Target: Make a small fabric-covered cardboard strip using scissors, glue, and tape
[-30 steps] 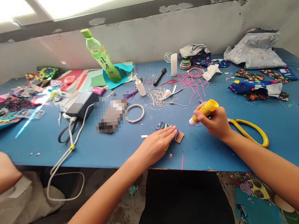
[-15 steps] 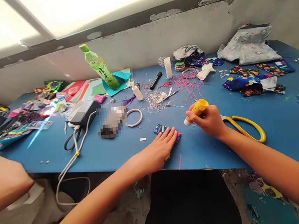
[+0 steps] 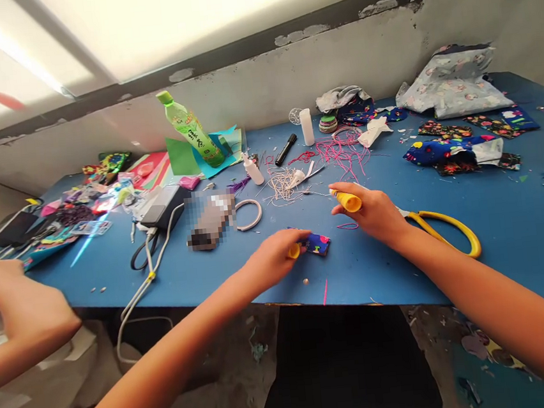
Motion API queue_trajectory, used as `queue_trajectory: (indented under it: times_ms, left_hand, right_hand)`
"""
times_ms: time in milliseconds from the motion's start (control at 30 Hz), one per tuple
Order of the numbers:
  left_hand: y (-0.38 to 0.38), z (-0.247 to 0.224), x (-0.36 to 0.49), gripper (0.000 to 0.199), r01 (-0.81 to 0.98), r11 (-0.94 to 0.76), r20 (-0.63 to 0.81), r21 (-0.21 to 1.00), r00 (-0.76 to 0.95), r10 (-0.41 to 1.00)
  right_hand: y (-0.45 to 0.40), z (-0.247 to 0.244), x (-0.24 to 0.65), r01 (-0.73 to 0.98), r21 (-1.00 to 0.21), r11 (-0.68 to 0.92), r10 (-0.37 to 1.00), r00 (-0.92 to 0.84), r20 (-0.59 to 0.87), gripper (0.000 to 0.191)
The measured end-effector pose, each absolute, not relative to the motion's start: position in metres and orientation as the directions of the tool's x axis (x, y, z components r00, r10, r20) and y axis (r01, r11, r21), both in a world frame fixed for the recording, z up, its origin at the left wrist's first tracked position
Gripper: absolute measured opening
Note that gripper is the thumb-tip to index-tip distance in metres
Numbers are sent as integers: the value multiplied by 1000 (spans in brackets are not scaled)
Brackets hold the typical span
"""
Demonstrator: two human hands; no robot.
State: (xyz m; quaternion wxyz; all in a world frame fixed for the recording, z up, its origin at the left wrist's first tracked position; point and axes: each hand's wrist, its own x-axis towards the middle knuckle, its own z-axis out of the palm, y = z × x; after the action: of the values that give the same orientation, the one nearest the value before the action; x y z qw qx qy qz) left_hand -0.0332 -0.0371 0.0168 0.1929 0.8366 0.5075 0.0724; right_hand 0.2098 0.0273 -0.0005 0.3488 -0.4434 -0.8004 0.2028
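My right hand [image 3: 373, 213] is closed around a yellow glue stick [image 3: 348, 200], held above the table with its round base toward me. My left hand [image 3: 277, 255] curls around a small yellow cap [image 3: 294, 250]; its fingertips are over a folded piece of blue patterned fabric [image 3: 318, 244], and I cannot tell whether they touch it. Yellow-handled scissors [image 3: 472, 239] lie just right of my right hand, their blades partly hidden by it. A pink string [image 3: 325, 292] lies at the table's front edge.
A green tea bottle [image 3: 192, 131], a white squeeze bottle [image 3: 252, 169], a black marker [image 3: 286, 149] and tangled pink cord [image 3: 341, 149] stand or lie farther back. Fabric scraps [image 3: 449, 148] are at right. At far left, another person's arm [image 3: 26, 304] reaches beside white cables [image 3: 151, 276].
My left hand has lifted from lying flat on the fabric and curled, showing the yellow cap. My right hand has tipped the glue stick so its base points toward me.
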Motion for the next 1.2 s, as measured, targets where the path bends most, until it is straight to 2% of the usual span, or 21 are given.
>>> queue_trajectory:
  times_ms: [67,200,333,433,567,700,800,967,1067,1200]
  left_hand:
    - [-31,17,-38,23,860,-347,6,374,371,928]
    - [-17,10,-41,34,893,-268,99,363,250,963]
    - [-8,4,-34,42,857,-362,146,366,331,932]
    - [-8,8,-31,51,789,-488,110,374,484,868]
    - [-7,13,-34,36,687,-581,-20,437,653,757]
    - [2,16,-36,19,638,-535,-16,554,651,759]
    - [2,21,-30,8,568,-426,30,704,575,817]
    - [-11,25,-9,24,296,-213,108,931,334,936]
    - [-18,20,4,20,137,-141,110,981,209,972]
    - [-18,12,13,17,-1,-96,95,995,122,988]
  right_hand:
    - [32,-6,212,637,-577,511,860,-382,339,37]
    - [37,-18,214,728,-480,489,872,-403,276,46]
    - [38,-25,216,741,-421,524,852,-460,250,43]
    - [39,-25,217,731,-416,541,841,-480,250,39]
    - [35,-17,215,701,-480,527,850,-430,305,42]
    - [27,-3,210,600,-604,525,851,-378,365,34]
    - [21,7,208,465,-725,508,855,-374,360,31]
    - [10,16,202,212,-879,427,822,-497,279,49]
    - [1,15,195,164,-908,386,829,-494,263,48]
    - [-8,11,188,161,-925,344,875,-412,253,33]
